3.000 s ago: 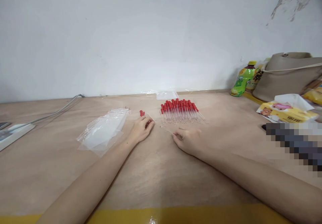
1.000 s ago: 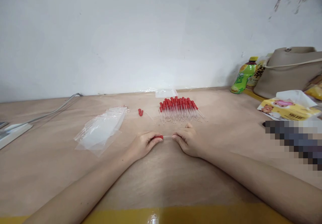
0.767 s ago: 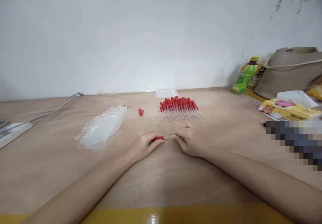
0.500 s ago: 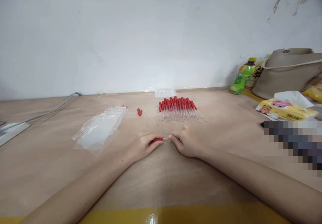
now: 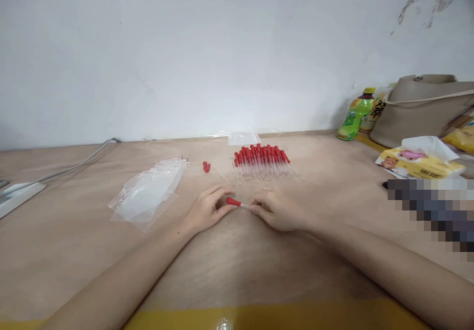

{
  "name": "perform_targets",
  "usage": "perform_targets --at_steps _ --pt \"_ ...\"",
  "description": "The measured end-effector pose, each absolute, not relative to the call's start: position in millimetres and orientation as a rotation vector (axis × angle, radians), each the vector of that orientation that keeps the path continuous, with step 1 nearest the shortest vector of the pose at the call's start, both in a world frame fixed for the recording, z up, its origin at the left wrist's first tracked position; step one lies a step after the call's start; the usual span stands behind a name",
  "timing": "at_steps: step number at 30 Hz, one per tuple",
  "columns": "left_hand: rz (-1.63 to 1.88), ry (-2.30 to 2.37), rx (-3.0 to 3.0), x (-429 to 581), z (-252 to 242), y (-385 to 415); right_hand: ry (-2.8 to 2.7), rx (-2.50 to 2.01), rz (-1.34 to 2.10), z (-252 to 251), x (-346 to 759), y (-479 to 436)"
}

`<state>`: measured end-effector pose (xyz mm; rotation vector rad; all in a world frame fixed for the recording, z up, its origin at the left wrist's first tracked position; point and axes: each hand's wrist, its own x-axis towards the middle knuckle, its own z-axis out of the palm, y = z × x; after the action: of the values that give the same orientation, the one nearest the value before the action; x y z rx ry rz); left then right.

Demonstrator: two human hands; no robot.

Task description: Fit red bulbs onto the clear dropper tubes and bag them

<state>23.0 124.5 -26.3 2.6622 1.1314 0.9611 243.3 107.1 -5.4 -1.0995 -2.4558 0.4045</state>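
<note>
Between my hands is a dropper pipette (image 5: 233,201) with a red rubber bulb and a clear tube. My right hand (image 5: 276,209) pinches it by the tube, the bulb pointing left. Around the bulb my left hand (image 5: 210,208) is open, thumb and fingers spread apart. Beyond the hands lies a dense row of droppers (image 5: 261,159), red bulbs toward the wall and clear tubes toward me. Left of them are a few loose red bulbs (image 5: 206,167) and a thin clear tube (image 5: 219,173).
A fanned pile of clear zip bags (image 5: 148,189) lies on the left, near a grey cable (image 5: 85,158). Another clear bag (image 5: 244,139) is by the wall. At right stand a green bottle (image 5: 357,115), a beige bag (image 5: 411,107) and a tissue pack (image 5: 414,161).
My left fingers have opened and let go of the red bulb, which now shows fully. My right hand still pinches the tube, and the dropper has tilted slightly.
</note>
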Motion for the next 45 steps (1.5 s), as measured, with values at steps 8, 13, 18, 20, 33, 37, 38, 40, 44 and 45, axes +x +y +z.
perform_targets --at_steps 8,13,18,20,33,37,38,40,44,45 --pt "1.116 1.831 2.607 -1.4 -30.4 165.4 -2.099 -1.607 0.633 11.4 228.5 159.4" --pt "1.086 2.033 2.435 -2.8 -34.8 194.3 -1.970 -1.745 0.412 6.1 192.5 198.7" --pt "1.091 2.147 2.313 1.6 -37.2 214.5 -1.955 -1.821 0.245 0.4 163.1 210.2" --pt "1.072 2.148 2.299 2.5 -37.5 217.1 -1.964 -1.846 0.202 -0.7 157.9 210.9" --pt "1.022 2.037 2.365 -3.2 -37.0 225.5 -2.034 -1.936 0.140 2.3 159.1 208.0" --pt "1.049 1.997 2.388 -1.7 -35.2 222.0 -2.056 -1.942 0.153 2.1 155.1 209.1" --pt "1.056 1.982 2.394 -1.0 -34.6 220.7 -2.060 -1.940 0.156 1.4 153.4 209.5" --pt "1.083 1.953 2.399 0.1 -33.6 218.1 -2.065 -1.937 0.161 -0.4 150.0 210.1" --pt "1.197 1.921 2.372 -0.6 -32.4 213.5 -2.040 -1.941 0.162 -2.8 146.7 208.5" --pt "1.229 1.914 2.362 -1.4 -32.2 212.6 -2.024 -1.944 0.158 -3.0 147.2 206.6"
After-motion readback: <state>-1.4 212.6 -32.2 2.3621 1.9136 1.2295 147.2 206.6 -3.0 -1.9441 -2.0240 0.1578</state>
